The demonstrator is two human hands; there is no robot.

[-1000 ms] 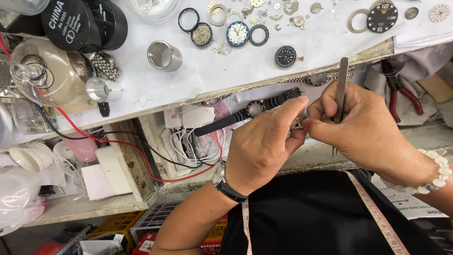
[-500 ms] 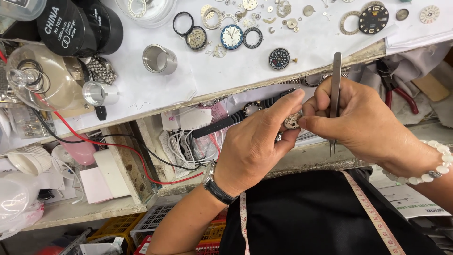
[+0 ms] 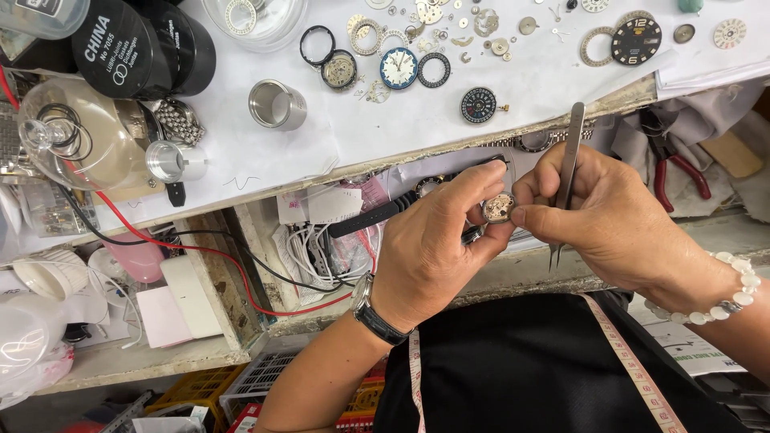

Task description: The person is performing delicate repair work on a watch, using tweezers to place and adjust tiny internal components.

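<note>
Nearest to us, a measuring tape (image 3: 634, 369) hangs around the neck over a dark apron, kept out of the way but within reach.

Just above it, our left hand (image 3: 437, 244) holds a small round watch movement (image 3: 499, 208) between thumb and forefinger, the grip pinching it by its edge, we judge so that its face stays bare and uncovered. A wristwatch (image 3: 373, 309) sits on that wrist. At 3 o'clock from the movement, our right hand (image 3: 618, 216) meets it, thumb and forefinger tips pressed to its rim, steadying it from the other side. The same hand keeps a pair of tweezers (image 3: 565, 180) tucked under the fingers, tips pointing down toward 6 o'clock, parked rather than working, so both hands can hold the part. A bead bracelet (image 3: 722, 301) circles the right wrist. The movement is held in the air over an open drawer (image 3: 321, 232) full of cables and papers, in front of the bench edge.

Farther off, toward 12 o'clock, the bench (image 3: 265, 156) is covered in white paper, likely so tiny parts show up. On it lie a blue watch dial (image 3: 399, 67), a dark dial (image 3: 479, 105), loose rings and gears, and a metal cup (image 3: 277, 104). Red-handled pliers (image 3: 674, 172) rest at 2 o'clock.
</note>
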